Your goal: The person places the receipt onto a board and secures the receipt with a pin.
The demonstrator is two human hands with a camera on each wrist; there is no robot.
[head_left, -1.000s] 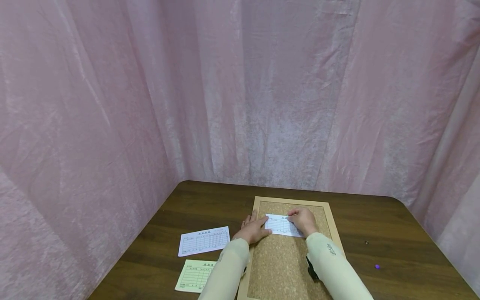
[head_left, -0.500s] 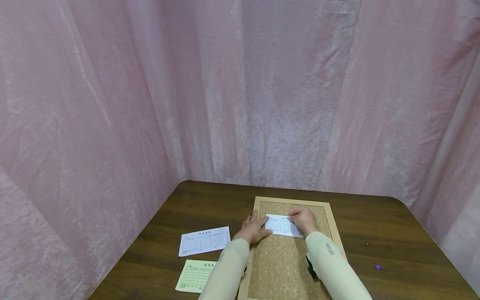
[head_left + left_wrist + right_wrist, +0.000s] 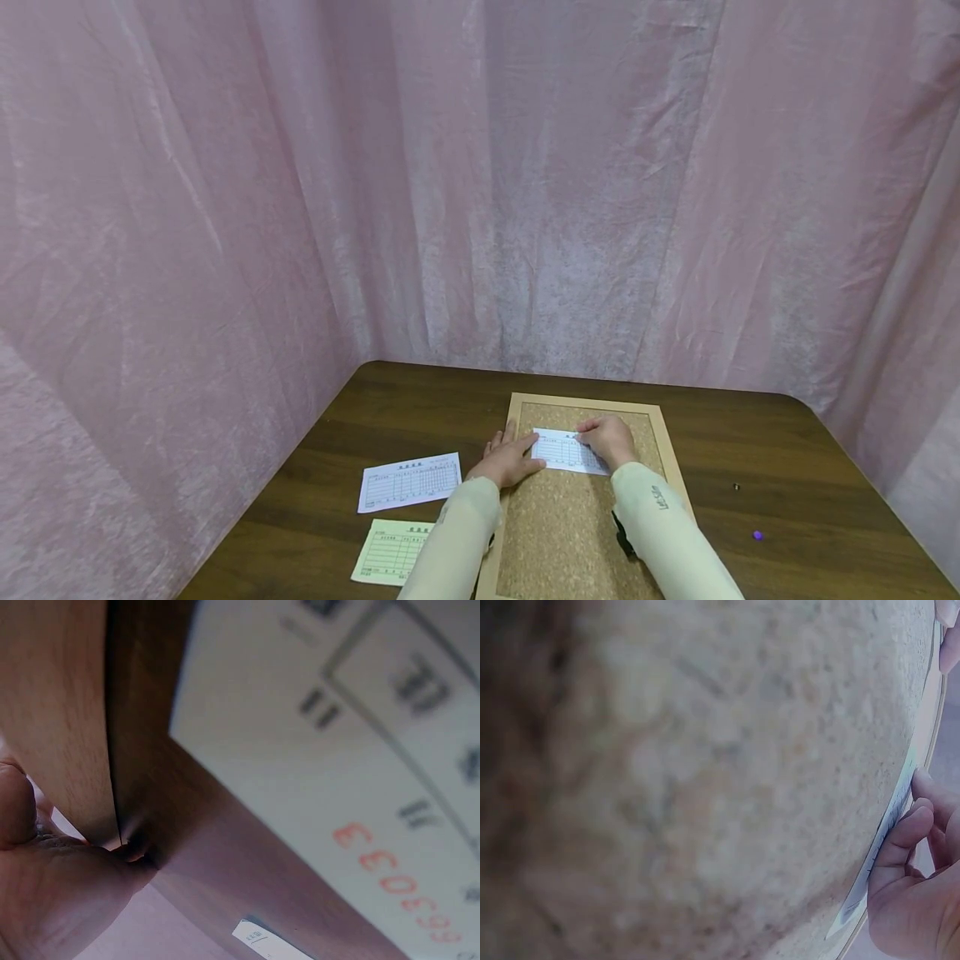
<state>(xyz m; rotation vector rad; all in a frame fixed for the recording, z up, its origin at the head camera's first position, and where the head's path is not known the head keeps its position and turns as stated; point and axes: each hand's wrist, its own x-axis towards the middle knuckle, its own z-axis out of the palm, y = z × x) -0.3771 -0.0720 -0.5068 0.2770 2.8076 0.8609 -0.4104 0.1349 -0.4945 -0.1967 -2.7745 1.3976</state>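
Lower center: left hand, fingers spread, touches white slip on corkboard. Right hand curls fingers over it; can't tell if pinching.

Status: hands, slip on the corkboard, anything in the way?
Left hand at left end of white slip on corkboard. Right hand at its top edge, grip unclear. White slip partly hidden by right hand; no obstacle seen.
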